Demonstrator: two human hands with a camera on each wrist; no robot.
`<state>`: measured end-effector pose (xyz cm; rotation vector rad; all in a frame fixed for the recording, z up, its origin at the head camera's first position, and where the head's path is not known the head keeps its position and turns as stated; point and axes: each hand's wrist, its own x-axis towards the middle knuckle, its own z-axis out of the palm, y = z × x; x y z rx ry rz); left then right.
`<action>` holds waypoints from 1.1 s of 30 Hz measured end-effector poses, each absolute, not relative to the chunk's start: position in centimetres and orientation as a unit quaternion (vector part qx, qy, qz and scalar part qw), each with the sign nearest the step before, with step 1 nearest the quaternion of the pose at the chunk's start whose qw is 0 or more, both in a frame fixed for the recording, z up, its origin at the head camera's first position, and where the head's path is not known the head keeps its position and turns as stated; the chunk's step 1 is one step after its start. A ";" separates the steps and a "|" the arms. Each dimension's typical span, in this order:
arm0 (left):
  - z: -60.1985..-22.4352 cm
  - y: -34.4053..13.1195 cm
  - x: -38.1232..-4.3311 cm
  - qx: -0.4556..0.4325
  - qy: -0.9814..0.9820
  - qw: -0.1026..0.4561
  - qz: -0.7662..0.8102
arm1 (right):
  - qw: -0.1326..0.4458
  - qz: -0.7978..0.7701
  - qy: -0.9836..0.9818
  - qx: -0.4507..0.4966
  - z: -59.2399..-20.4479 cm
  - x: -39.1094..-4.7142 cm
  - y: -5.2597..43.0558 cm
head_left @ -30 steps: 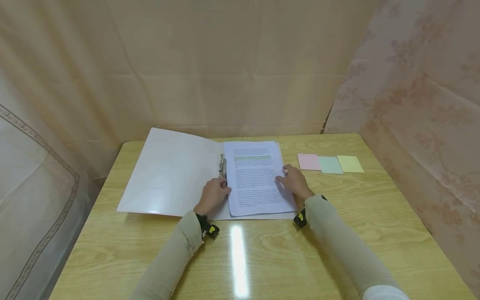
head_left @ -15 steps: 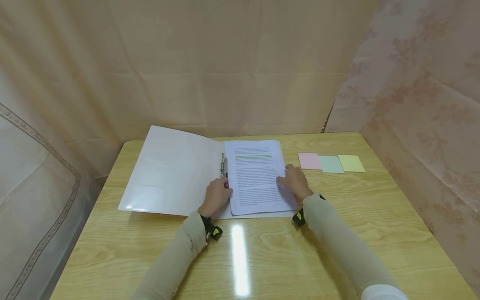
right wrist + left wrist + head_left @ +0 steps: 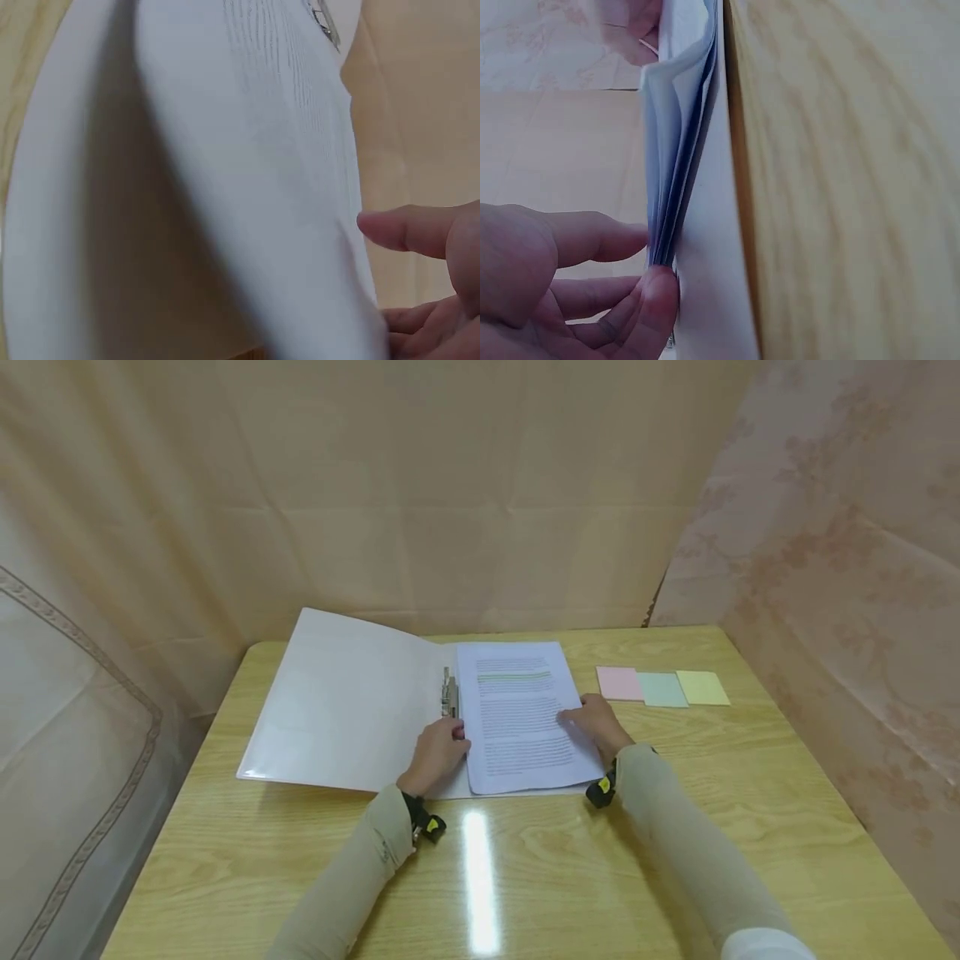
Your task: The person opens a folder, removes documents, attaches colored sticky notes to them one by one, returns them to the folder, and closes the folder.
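A stack of printed sheets (image 3: 521, 714), with a green highlighted line on top, lies over the right side of an open white binder (image 3: 341, 702). My left hand (image 3: 437, 753) pinches the stack's left edge between thumb and fingers. In the left wrist view the layered sheets (image 3: 676, 139) fan slightly above that grip. At the opposite edge my right hand (image 3: 602, 725) grips the papers, thumb on top and fingers beneath. The right wrist view has the sheets (image 3: 255, 165) raised off the binder along the near side. A metal clip (image 3: 450, 695) shows beside the stack's left edge.
Pink (image 3: 619, 683), green (image 3: 662, 689) and yellow (image 3: 702, 687) sticky note pads lie in a row to the right of the binder. The wooden table (image 3: 570, 868) ends at the back against a beige curtain (image 3: 465, 502).
The paper stack has shifted slightly right, leaving a wider gap beside the metal clip. Both hands have moved a little rightward with it, still holding its edges.
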<state>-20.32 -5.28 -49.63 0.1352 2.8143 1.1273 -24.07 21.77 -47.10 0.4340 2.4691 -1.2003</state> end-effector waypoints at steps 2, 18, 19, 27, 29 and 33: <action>-49.6 -5.3 -20.3 0.049 0.924 0.056 0.374 | 0.173 -0.444 0.864 0.161 -47.3 -24.2 21.9; -48.7 -7.6 -20.4 0.029 0.926 0.020 0.377 | 0.148 -0.466 0.859 0.152 -47.4 -24.0 23.0; -48.7 -7.9 -20.4 0.030 0.927 0.016 0.374 | 0.150 -0.467 0.858 0.153 -47.4 -24.0 23.1; -48.1 -11.1 -20.4 0.001 0.930 0.015 0.367 | 0.154 -0.482 0.849 0.152 -47.8 -23.8 23.3; -47.7 -11.8 -20.4 -0.007 0.935 0.006 0.353 | 0.153 -0.488 0.846 0.152 -48.0 -23.8 23.5; -46.6 -13.2 -20.1 -0.022 0.948 -0.019 0.317 | 0.151 -0.501 0.838 0.152 -48.4 -23.7 23.7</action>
